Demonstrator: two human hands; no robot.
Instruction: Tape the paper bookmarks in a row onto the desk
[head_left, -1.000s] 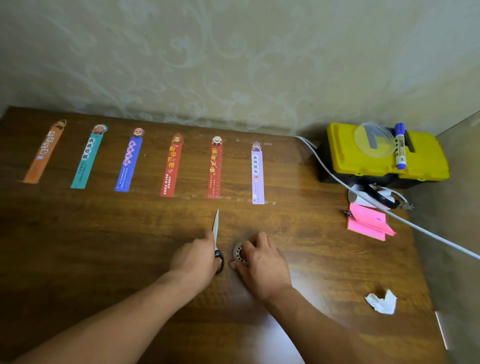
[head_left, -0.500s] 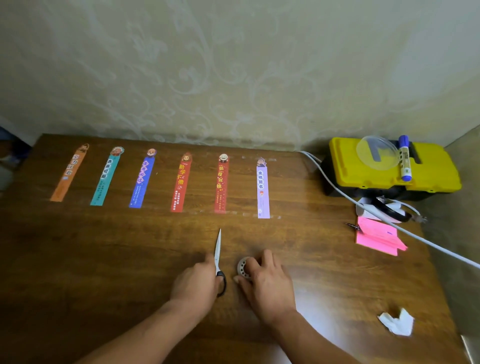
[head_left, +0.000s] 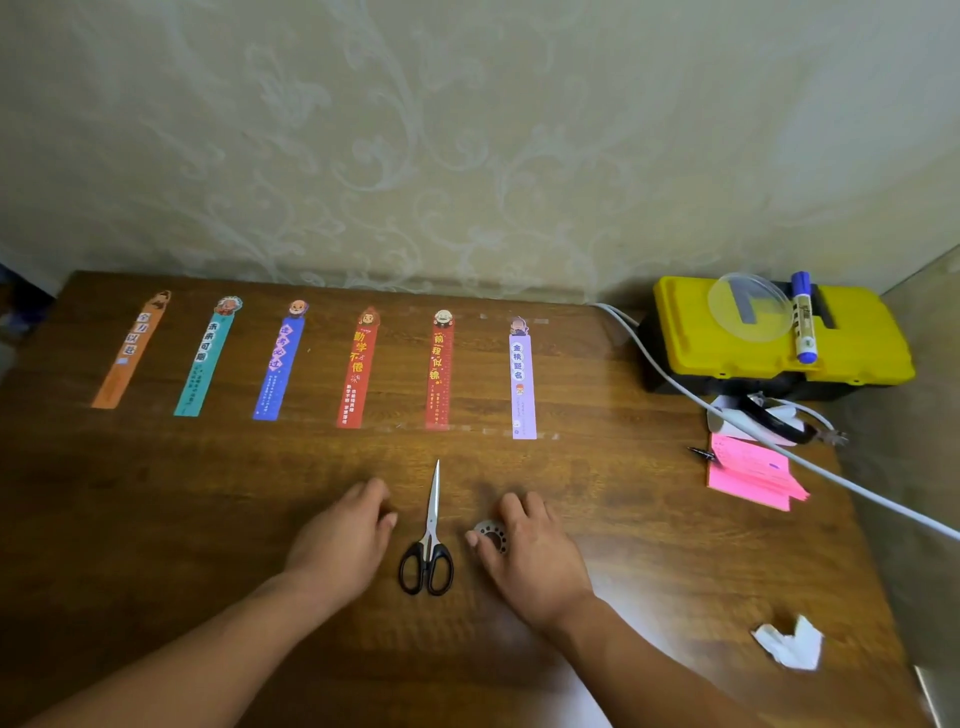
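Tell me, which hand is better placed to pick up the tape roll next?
The right hand. Its thumb and fingers sit round the tape roll. The left hand lies open on the other side of the scissors, apart from the roll.

Six bookmarks lie beyond the grip: orange bookmark (head_left: 130, 353), teal bookmark (head_left: 205, 364), blue bookmark (head_left: 278, 369), vermilion bookmark (head_left: 356, 374), red bookmark (head_left: 440, 379), lilac bookmark (head_left: 522, 384). There are two hands: the left hand (head_left: 343, 540), and the right hand (head_left: 530, 561) curled on the one tape roll (head_left: 491, 532). One pair of scissors (head_left: 428, 540) lies just left of that grip. To its right are one toolbox (head_left: 691, 338), one marker (head_left: 803, 317), one clear disc (head_left: 748, 306), one pink notepad (head_left: 748, 475), one cable (head_left: 883, 499) and one crumpled paper (head_left: 789, 644).
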